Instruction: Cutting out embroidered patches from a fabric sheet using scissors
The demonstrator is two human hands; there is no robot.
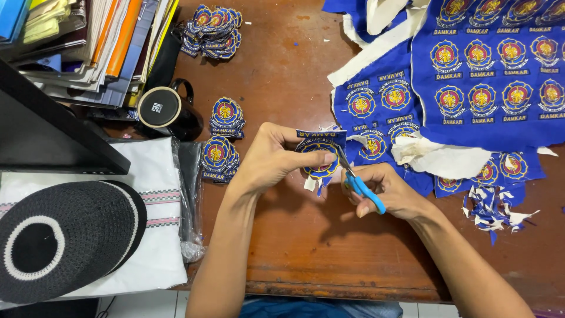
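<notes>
My left hand [275,158] pinches a blue round embroidered patch [318,154] with a yellow emblem, held above the brown wooden desk [306,247]. My right hand [385,191] grips small scissors with blue handles [360,186]; their blades meet the patch's right edge. A large blue cloth sheet [488,70] printed with rows of the same emblems lies at the upper right, with white backing [438,158] showing under it.
Piles of cut patches [213,30], [227,118], [218,159] lie on the desk. A black mug [168,111] stands left of them. Stacked papers and folders [100,41], a black knitted cap [59,238] on folded white cloth [154,235], and blue-white scraps [494,212] surround the work.
</notes>
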